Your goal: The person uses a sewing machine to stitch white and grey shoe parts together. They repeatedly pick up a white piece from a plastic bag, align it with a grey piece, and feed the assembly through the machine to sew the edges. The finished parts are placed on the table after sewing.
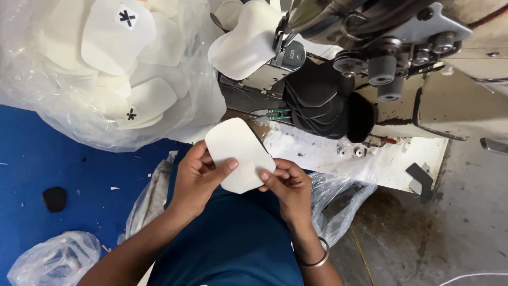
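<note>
— What's in the hands?

— One white foam piece (239, 154), flat with rounded corners. The left hand (198, 177) grips its lower left edge, thumb lying across the face, fingers curled behind. The right hand (288, 186) pinches the lower right edge between thumb and fingertips. It's held just above the lap, in front of the sewing machine (402, 58).

— More of them about?

— Plenty. A clear plastic bag (106, 79) full of the same white pieces sits on the blue table (37, 159) to the left, some with a small black mark. Another white piece (246, 45) lies up at the machine's needle end, and a stack of black pieces (317, 103) rests beneath the machine head.

— Anything else?

— Green-handled snips (276, 113), I think, though they're half hidden. A metal bangle (317, 259) on the right wrist.
</note>
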